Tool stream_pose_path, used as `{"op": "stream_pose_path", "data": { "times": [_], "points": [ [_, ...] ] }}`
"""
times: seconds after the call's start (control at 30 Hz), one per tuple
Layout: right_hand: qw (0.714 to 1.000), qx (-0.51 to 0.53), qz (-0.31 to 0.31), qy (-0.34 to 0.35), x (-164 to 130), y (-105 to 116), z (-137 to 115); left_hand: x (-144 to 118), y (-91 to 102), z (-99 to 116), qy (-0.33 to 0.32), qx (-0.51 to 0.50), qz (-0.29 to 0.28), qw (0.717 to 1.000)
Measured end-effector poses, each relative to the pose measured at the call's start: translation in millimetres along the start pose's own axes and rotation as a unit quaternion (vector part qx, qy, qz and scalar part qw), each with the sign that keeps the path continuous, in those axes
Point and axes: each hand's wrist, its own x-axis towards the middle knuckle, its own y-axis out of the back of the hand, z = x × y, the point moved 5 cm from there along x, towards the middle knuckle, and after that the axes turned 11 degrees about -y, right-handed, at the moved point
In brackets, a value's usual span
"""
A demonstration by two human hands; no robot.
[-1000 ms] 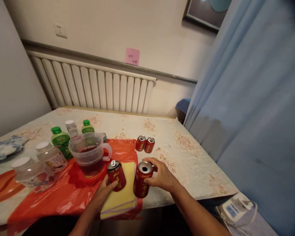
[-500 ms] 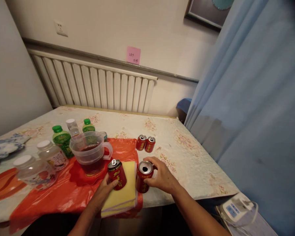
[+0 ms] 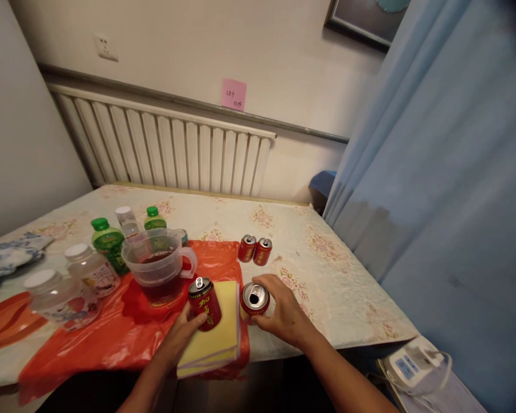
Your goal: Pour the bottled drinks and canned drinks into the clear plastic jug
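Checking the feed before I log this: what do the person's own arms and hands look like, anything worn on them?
Both are bare. The left hand and right hand show no gloves and no rings that I can make out. Both forearms are uncovered as far as the bottom edge of the head view: no sleeves, watch or wristband in sight. No cables or markings on them.

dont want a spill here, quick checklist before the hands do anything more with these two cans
1. Left hand wraps the sealed can: ok.
2. Right hand grips the open can: ok.
3. Open can upright: not ok, it tilts toward the camera.
4. Liquid left in the open can: cannot tell.
5. Yellow cloth lies under the sealed can: ok.
6. Pitcher stands apart from both hands: ok.
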Motion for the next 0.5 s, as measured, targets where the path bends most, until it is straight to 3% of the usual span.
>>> {"op": "stream_pose_path", "data": {
  "times": [0.3, 0.5],
  "points": [
    [0.999, -0.014, 0.023, 0.024, -4.1, -1.6, 6.7, -1.9, -1.0, 0.2, 0.006, -0.002, 0.001, 1.0],
    [0.998, -0.014, 0.045, -0.037, 8.4, -1.0, 51.3, 0.1, 0.8, 0.8, 0.005, -0.012, -0.002, 1.0]
  ]
}}
